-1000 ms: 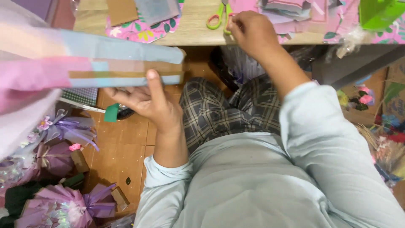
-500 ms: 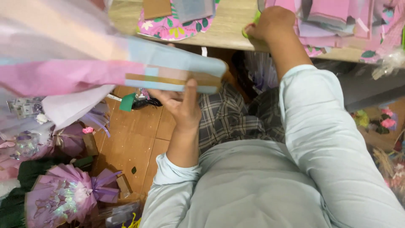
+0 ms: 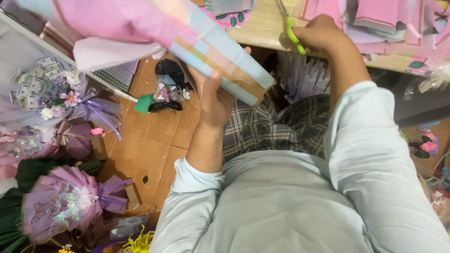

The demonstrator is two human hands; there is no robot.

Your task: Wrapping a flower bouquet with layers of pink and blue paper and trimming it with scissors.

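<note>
My left hand (image 3: 213, 96) grips a thick stack of pastel wrapping sheets (image 3: 201, 42), pink, blue and tan, lifted up at an angle over my lap. My right hand (image 3: 318, 33) rests on the wooden table edge (image 3: 262, 28) and is closed on green-handled scissors (image 3: 293, 33), whose blades point away from me. Stacked pink and purple paper sheets (image 3: 375, 21) lie on the table just right of that hand.
Purple wrapped bouquets (image 3: 70, 201) and a bouquet with folded banknotes (image 3: 47, 89) crowd the wooden floor (image 3: 150, 145) at left. Black and green scraps (image 3: 164, 93) lie on the floor near my knee. More flowers (image 3: 426, 147) sit at right.
My left hand has raised the paper stack higher and tilted it up to the right. My right hand has shifted on the table edge and now holds the green scissors.
</note>
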